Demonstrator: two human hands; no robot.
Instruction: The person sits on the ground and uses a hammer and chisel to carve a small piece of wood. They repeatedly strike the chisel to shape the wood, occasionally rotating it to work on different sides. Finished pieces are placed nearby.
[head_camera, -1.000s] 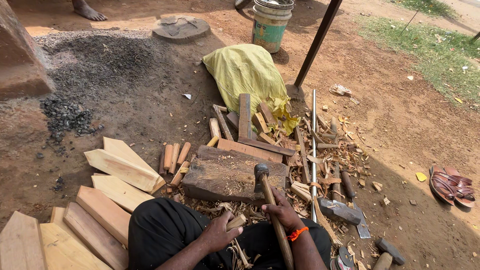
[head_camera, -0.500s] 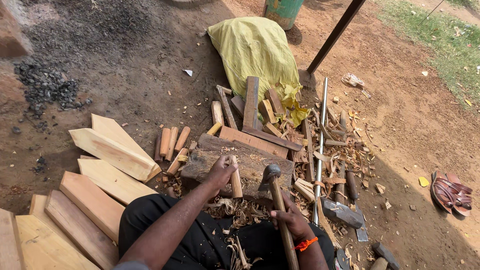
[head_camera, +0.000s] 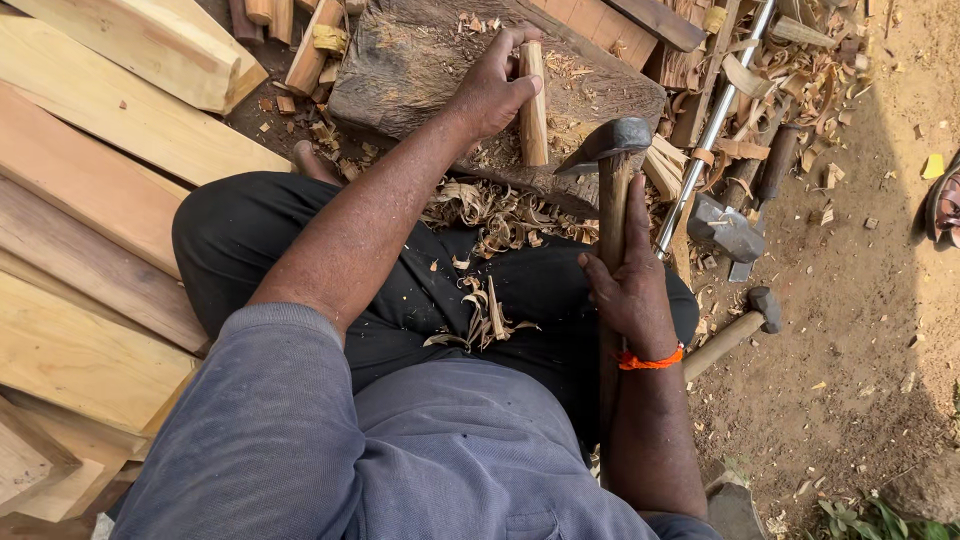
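A seated person's left hand (head_camera: 490, 95) gripped a short wooden peg (head_camera: 532, 105) upright on a chopping block (head_camera: 420, 60), while the right hand (head_camera: 630, 285) closed around an adze (head_camera: 610, 150) handle, seemingly mid-shaping; the next blow needed careful aim clear of fingers.

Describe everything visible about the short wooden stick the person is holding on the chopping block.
The wooden stick is a short, roughly squared length of pale, freshly cut wood, with bare grain showing. It stands nearly upright on the dark, worn chopping block, its lower end resting among shavings on the block's top. The left hand grips it from the side, fingers wrapped around its upper half. The adze head, held by the right hand, sits just to its right, apart from it.
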